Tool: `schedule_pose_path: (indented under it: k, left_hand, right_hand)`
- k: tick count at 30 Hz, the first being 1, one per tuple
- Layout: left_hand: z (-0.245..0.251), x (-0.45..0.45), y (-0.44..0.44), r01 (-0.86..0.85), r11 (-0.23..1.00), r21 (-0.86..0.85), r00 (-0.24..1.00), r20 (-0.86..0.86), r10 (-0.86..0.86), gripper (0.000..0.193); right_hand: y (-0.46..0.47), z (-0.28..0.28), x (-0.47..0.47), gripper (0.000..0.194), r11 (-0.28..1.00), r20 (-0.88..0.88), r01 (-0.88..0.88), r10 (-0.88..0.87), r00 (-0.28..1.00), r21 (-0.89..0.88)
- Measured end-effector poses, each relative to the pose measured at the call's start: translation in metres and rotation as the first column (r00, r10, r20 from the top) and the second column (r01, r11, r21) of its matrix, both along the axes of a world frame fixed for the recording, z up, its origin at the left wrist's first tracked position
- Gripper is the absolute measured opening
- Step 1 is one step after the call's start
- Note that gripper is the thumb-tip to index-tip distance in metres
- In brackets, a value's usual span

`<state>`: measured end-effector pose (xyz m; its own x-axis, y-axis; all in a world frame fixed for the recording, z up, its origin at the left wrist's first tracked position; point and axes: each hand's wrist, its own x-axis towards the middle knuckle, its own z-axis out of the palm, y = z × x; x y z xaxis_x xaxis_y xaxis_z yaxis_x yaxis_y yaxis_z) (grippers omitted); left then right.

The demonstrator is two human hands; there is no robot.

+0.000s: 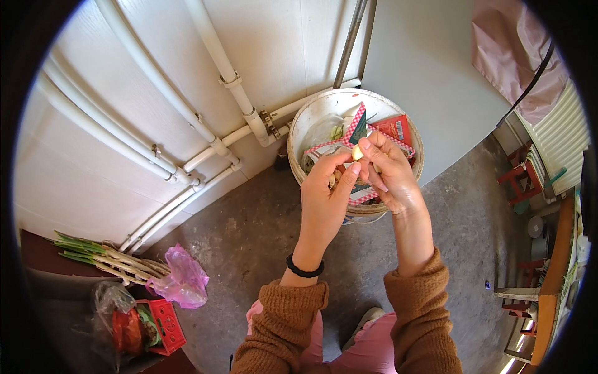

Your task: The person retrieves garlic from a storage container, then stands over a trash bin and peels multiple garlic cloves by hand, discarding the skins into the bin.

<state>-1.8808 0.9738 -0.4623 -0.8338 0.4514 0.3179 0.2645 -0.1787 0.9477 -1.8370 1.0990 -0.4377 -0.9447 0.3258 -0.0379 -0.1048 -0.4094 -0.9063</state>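
A pale peeled-looking garlic clove (pixel 357 152) is between my two hands, above a white plastic bucket (pixel 299 105). My right hand (pixel 392 173) pinches it between thumb and fingers. The thumb and forefinger of my left hand (pixel 327 191) close on its lower end. Small brownish pieces, perhaps more cloves (pixel 334 178), show in the gap behind my left thumb; whether they lie in the palm or in the bucket is unclear. Inside the bucket are a red-checked carton (pixel 359 126), a red packet (pixel 395 128) and a clear plastic bag (pixel 322 131).
White pipes (pixel 238 93) run along the wall at left. A grey panel (pixel 430 84) stands behind the bucket. On the lower left are green onions (pixel 126 262), a pink plastic bag (pixel 182 278) and a red plastic crate (pixel 168 322). Red stools (pixel 521 177) stand at right.
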Motion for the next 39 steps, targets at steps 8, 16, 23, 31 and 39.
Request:
schedule_pose_path:
  k: [8, 16, 23, 31, 39]
  left_hand:
    - [0.005, 0.000, -0.003, -0.042, 0.999, -0.029, 0.997, -0.065, 0.040, 0.017]
    - [0.004, -0.002, -0.004, -0.019, 0.999, -0.035, 0.999, -0.036, 0.018, 0.016]
    - [0.001, -0.002, -0.004, -0.057, 0.997, -0.041, 0.997, -0.046, 0.055, 0.013]
    - [-0.001, -0.003, -0.003, -0.077, 0.997, -0.032, 0.995, 0.069, 0.079, 0.010]
    - [-0.006, -0.011, -0.006, -0.088, 0.996, -0.024, 0.980, 0.177, 0.091, 0.011]
  right_hand:
    - [-0.003, -0.001, 0.000, 0.022, 1.000, 0.021, 0.012, -0.012, 1.000, 0.025]
    - [-0.002, -0.002, 0.000, 0.021, 0.999, 0.029, 0.007, -0.008, 1.000, 0.038]
    - [0.000, -0.009, -0.002, 0.021, 0.999, 0.024, -0.030, 0.029, 0.999, 0.019]
    - [-0.002, -0.008, -0.001, 0.020, 0.989, 0.018, -0.090, 0.093, 0.996, -0.117]
    - [0.010, -0.007, 0.004, 0.020, 0.978, -0.005, -0.076, 0.076, 0.997, -0.196]
